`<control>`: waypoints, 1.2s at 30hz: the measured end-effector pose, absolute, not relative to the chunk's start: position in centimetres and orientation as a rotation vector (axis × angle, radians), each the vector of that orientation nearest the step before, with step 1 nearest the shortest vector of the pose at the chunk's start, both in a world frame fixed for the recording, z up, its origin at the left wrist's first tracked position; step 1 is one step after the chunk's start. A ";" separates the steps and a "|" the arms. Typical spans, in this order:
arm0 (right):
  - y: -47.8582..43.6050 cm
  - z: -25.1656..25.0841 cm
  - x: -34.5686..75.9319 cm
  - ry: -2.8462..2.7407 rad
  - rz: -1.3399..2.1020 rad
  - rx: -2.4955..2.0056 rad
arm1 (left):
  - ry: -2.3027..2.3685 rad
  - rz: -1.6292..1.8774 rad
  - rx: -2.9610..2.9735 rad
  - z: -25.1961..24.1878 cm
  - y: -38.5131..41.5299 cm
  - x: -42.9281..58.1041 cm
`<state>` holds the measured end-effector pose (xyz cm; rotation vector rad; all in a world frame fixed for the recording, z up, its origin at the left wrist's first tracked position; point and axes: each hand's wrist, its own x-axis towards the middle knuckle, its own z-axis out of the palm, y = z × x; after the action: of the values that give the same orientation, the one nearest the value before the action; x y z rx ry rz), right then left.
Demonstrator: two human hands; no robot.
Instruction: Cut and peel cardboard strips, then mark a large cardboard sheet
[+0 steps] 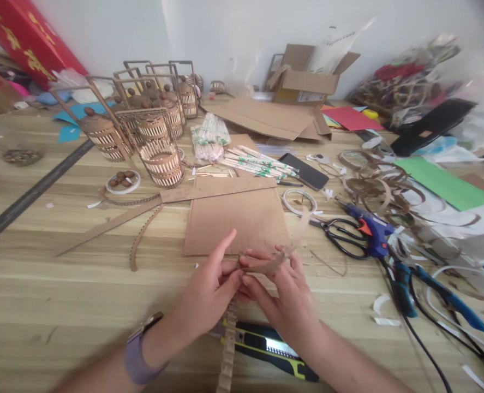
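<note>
My left hand (207,292) and my right hand (293,292) meet in front of me, thumbs close together. Both pinch a narrow corrugated cardboard strip (227,352), whose ridged length hangs down toward me. A thin, blurred brown end sticks out past my right fingers; the pinched part is mostly hidden. Under my wrists lies a black and yellow utility knife (266,349). Just beyond my fingers rests a flat cardboard sheet (237,221), with a long pointed cardboard piece (221,189) across its far edge. A notched strip (142,234) curves to its left.
Small lantern-like baskets (162,164) with tall handles stand at the back left. Wooden sticks (258,162), a phone (305,171) and a tape roll (299,202) lie ahead. Scissors (346,237), a blue glue gun (375,232), pliers (405,289) and cables occupy the right.
</note>
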<state>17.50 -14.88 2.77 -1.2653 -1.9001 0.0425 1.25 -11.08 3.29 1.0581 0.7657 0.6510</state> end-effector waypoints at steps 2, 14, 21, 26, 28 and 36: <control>-14.8 2.8 17.6 -1.909 0.038 -1.254 | 0.773 0.637 1.077 3.4 -11.1 1.3; -15.0 3.4 17.6 -1.828 0.097 -1.313 | 0.787 0.641 1.043 3.3 -11.2 1.2; -14.8 2.9 17.5 -1.889 0.046 -1.230 | 0.814 0.677 0.903 4.1 -10.7 1.5; -14.8 2.9 17.6 -1.892 0.058 -1.215 | 0.857 0.680 0.695 4.8 -10.3 1.7; -14.8 2.9 17.6 -1.905 0.060 -1.210 | 0.868 0.674 0.604 5.0 -10.2 1.8; -15.0 2.9 17.4 -1.925 0.051 -1.184 | 0.894 0.620 0.506 5.0 -10.0 1.7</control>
<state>17.42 -14.97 2.90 -1.1838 -1.9250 0.0515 1.72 -10.02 4.98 0.5062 0.8936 0.6198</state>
